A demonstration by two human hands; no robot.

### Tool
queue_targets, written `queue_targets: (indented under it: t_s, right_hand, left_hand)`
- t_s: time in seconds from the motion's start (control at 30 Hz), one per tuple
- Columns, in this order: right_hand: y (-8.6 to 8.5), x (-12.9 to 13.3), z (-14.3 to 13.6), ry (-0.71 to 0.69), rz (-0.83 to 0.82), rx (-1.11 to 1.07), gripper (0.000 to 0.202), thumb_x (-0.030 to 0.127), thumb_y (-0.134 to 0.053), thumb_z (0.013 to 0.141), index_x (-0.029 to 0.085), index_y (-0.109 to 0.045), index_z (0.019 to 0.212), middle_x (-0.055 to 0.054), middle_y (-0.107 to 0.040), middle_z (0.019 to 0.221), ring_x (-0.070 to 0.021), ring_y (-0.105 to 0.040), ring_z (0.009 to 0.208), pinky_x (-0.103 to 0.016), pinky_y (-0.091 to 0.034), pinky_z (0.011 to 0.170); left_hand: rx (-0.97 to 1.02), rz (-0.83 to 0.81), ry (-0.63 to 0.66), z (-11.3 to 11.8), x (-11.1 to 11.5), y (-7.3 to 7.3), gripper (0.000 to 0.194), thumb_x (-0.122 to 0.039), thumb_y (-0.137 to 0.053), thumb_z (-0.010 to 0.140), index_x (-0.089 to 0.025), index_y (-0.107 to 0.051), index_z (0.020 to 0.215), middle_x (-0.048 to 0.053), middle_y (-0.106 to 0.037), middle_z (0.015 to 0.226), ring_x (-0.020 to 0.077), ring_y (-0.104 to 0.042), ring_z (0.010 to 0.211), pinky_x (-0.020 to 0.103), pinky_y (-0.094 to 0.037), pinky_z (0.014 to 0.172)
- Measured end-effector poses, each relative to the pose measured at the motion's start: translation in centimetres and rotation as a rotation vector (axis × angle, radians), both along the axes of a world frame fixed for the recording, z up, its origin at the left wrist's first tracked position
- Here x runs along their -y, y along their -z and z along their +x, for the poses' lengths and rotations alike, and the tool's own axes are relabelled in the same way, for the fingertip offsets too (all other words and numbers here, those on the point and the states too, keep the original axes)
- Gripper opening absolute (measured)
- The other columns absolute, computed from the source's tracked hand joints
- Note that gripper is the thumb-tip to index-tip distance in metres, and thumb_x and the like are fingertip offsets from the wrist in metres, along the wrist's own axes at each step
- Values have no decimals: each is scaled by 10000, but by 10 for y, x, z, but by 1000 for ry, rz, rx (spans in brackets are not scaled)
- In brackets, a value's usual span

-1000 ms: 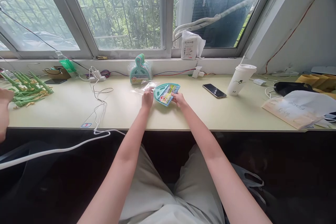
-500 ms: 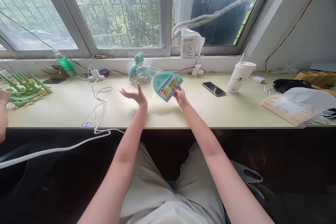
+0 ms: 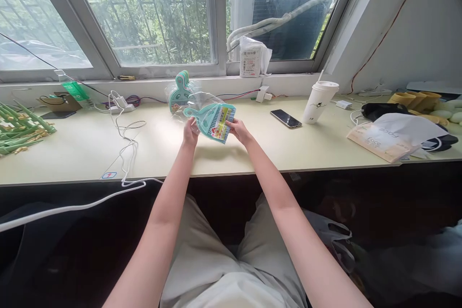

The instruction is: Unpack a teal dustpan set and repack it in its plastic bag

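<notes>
A teal mini dustpan (image 3: 205, 118) with a brush set in it is held up above the desk, tilted, its wide edge to the right. It carries a bright printed label and has clear plastic film about its handle. My right hand (image 3: 238, 131) is closed on the wide, bristled edge. At the handle end, my left hand (image 3: 191, 132) is closed around the handle and film, its fingertips partly hidden. Just behind stands a bagged stack of similar dustpans (image 3: 180, 91), in green with other colours, against the sill.
Right of my hands lie a phone (image 3: 286, 118), a white lidded cup (image 3: 320, 102) with a straw and a tissue packet (image 3: 393, 137). White cables (image 3: 130, 142) run over the desk's front edge (image 3: 144, 180) at left. Green stalks (image 3: 25, 127) lie far left.
My left hand has gone from spread and empty to closed on the dustpan's handle. The dustpan has turned and shifted left and slightly down. The view has swung right; another person's hand has left it.
</notes>
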State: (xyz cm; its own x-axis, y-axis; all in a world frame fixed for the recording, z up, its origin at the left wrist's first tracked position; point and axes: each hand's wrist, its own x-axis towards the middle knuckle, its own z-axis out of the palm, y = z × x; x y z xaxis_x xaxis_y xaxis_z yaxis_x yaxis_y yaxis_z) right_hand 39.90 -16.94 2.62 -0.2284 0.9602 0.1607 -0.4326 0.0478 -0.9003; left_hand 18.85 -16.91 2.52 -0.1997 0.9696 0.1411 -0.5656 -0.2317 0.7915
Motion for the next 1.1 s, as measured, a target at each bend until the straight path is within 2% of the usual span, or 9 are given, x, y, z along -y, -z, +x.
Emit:
queue_targets:
  t_s: [0.1, 0.23, 0.5, 0.67, 0.73, 0.8, 0.9, 1.0, 1.1]
  right_hand:
    - [1, -1, -7, 108, 0, -74, 139, 170, -748, 786, 155, -656, 888, -63, -758, 936, -209, -712, 902, -394, -598, 882]
    - [6, -4, -16, 269, 5, -173, 166, 178, -713, 807, 179, -606, 933, -52, -743, 990, -198, -699, 957, -385, -605, 882]
    - [10, -8, -20, 345, -14, -165, 182, 179, -695, 799, 171, -604, 956, -68, -735, 1034, -202, -685, 995, -403, -597, 894]
    - [9, -8, -24, 363, -5, -201, 191, 187, -672, 816, 181, -602, 993, -64, -726, 1066, -197, -679, 1011, -397, -598, 890]
    - [8, -8, -23, 351, -10, -213, 181, 190, -666, 818, 187, -596, 985, -58, -728, 1052, -195, -682, 1000, -396, -603, 880]
    - [7, -8, -20, 323, -13, -204, 149, 173, -653, 817, 183, -599, 956, -60, -731, 1030, -196, -690, 964, -404, -604, 877]
    - [4, -8, -14, 275, 10, -175, 115, 141, -628, 811, 173, -614, 920, -65, -733, 1013, -197, -698, 918, -420, -599, 885]
    - [1, -7, -12, 278, 20, -180, 127, 140, -633, 799, 179, -615, 919, -56, -735, 1003, -193, -694, 923, -414, -596, 889]
    - [1, -6, -15, 295, 13, -197, 132, 146, -637, 795, 186, -600, 916, -48, -733, 994, -189, -690, 939, -399, -599, 883]
  left_hand:
    - [-108, 46, 120, 8, 4, -1, 282, -305, -646, 829, -178, -647, 1081, 33, -736, 936, 160, -691, 884, 257, -531, 785]
    - [-260, 26, 297, 20, 12, -3, 281, -351, -667, 835, -148, -667, 1030, 74, -742, 983, 191, -689, 948, 312, -535, 860]
    - [-403, 23, 543, 30, 20, 1, 473, -408, -673, 852, -213, -603, 1278, 96, -643, 1310, 244, -593, 1222, 432, -459, 1054]
    - [-380, 80, 542, 32, 22, 0, 533, -480, -631, 874, -237, -560, 1343, 97, -557, 1428, 271, -507, 1326, 476, -408, 1106]
    - [-411, 125, 536, 33, 24, -1, 556, -454, -659, 861, -255, -541, 1366, 92, -526, 1461, 276, -476, 1356, 481, -383, 1123]
    - [-461, 122, 605, 32, 26, -1, 572, -412, -686, 847, -267, -536, 1379, 93, -511, 1475, 286, -463, 1368, 501, -362, 1132]
    - [-456, 78, 710, 32, 28, -1, 526, -450, -641, 870, -291, -562, 1365, 79, -509, 1475, 295, -445, 1380, 541, -350, 1132]
    - [-419, 65, 662, 34, 31, -3, 476, -485, -619, 873, -312, -600, 1316, 54, -521, 1464, 279, -428, 1388, 517, -372, 1122]
    - [-400, 122, 553, 39, 33, -5, 523, -461, -690, 820, -278, -594, 1301, 79, -562, 1414, 265, -487, 1337, 456, -413, 1088]
